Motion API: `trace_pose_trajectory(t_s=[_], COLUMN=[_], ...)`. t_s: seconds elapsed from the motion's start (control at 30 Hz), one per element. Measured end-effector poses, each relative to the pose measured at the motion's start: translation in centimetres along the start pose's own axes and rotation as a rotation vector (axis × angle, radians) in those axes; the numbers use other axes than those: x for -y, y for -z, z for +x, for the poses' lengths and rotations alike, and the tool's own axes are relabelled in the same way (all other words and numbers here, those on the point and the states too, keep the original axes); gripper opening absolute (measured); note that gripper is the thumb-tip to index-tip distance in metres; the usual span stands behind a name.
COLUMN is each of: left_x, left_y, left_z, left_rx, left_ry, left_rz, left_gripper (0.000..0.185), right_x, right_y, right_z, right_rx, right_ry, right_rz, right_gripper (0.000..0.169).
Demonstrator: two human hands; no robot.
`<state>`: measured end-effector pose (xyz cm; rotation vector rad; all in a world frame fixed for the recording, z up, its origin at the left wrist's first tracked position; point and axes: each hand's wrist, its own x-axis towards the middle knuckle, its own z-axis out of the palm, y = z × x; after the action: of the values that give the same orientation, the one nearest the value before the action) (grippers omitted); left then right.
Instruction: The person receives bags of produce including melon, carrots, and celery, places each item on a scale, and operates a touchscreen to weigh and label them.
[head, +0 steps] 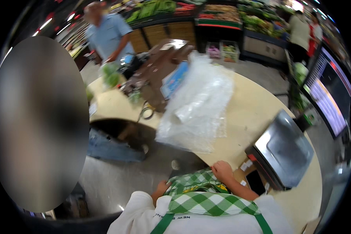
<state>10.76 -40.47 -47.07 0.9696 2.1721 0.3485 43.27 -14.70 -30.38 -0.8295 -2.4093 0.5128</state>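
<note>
Both my hands are at the green-and-white checked apron (213,203) that I wear over a white top. My left hand (163,186) is at the apron's left edge, partly hidden by the cloth. My right hand (222,172) has its fingers curled on the apron's right edge, beside the table's edge. Beyond them a stack of clear plastic bags (199,102) lies on the pale curved table (251,96). A scale with a metal plate (289,149) stands at the right, with a black phone (255,182) next to it.
A large blurred area covers the left. Across the table a person in a blue shirt (109,35) holds a bag of green vegetables (110,74). Tape rolls (147,113) and brown plastic (158,73) lie near the bags. A screen (329,90) stands right; vegetable shelves line the back.
</note>
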Motion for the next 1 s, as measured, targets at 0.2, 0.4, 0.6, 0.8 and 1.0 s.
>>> trace_pose_trajectory(t_s=[0.2, 0.4, 0.6, 0.8, 1.0], left_x=[0.3, -1.8, 1.5, 0.9, 0.3], left_y=[-0.9, 1.2, -2.1, -3.0, -3.7], left_z=[-0.6, -2.7, -1.5, -1.2, -1.2], left_rx=[0.059, 0.203, 0.068, -0.003, -0.055], left_ry=[0.076, 0.065, 0.037, 0.057, 0.194], left_rz=[0.023, -0.131, -0.122, -0.111, -0.127], left_gripper=[0.086, 0.085, 0.071, 0.061, 0.05], right_x=[0.6, 1.1, 1.4, 1.5, 0.9], right_y=[-0.1, -0.1, -0.2, -0.1, -0.5], right_z=[0.2, 0.6, 0.6, 0.5, 0.3], right_rx=[0.04, 0.004, 0.015, 0.045, 0.058], right_ry=[-0.018, -0.037, -0.033, -0.034, -0.019], right_rz=[-0.033, -0.016, -0.027, -0.033, -0.032], right_gripper=[0.02, 0.02, 0.02, 0.02, 0.02])
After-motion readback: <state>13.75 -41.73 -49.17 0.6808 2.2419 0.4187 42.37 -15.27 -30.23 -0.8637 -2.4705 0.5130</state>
